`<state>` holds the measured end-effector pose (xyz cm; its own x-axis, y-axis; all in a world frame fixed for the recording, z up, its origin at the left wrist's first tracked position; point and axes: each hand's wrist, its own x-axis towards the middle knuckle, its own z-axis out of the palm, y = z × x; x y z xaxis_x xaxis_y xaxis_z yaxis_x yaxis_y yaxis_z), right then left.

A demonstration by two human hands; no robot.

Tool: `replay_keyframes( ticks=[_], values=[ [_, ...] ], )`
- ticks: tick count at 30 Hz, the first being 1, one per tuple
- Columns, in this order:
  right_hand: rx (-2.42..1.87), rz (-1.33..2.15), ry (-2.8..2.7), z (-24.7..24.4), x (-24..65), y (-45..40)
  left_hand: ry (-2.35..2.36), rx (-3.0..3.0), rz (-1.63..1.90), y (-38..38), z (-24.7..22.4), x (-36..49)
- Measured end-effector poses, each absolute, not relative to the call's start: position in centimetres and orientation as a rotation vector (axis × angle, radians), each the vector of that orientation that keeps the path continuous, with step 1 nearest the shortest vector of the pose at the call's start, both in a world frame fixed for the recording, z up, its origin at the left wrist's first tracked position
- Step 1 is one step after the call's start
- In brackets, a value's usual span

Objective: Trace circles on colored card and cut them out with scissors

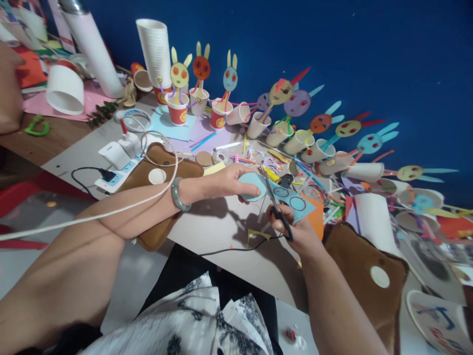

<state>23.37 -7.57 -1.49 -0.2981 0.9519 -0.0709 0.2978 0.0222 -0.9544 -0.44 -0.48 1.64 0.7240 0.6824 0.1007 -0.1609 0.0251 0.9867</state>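
Between the thumb and fingers of my left hand (236,182) is a light blue paper disc (253,186). My right hand (291,224) is closed round the black handles of a pair of scissors (284,223), whose blades point up and away, just right of the disc. Beside the blades lies a blue paper sheet (300,203) with circles drawn on it, partly over an orange sheet (316,217). A grey-green bangle (180,195) is on my left wrist.
Paper cups with rabbit-faced figures (178,111) line the wall. Paper scraps and coloured sticks litter the table's middle. A power strip (120,172) and white cable lie left; brown cushions (365,276) lie on both sides. Someone's arm (9,93) shows at far left.
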Motion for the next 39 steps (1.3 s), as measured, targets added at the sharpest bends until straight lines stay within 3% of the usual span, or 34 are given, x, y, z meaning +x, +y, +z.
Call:
replay_keyframes(
  ticks=[39],
  values=[
    [-1.314, 1.342, -1.539, -2.3, 23.7, -7.5, 0.560, 1.318, 0.703, 0.1, 1.4, -0.7]
  ],
)
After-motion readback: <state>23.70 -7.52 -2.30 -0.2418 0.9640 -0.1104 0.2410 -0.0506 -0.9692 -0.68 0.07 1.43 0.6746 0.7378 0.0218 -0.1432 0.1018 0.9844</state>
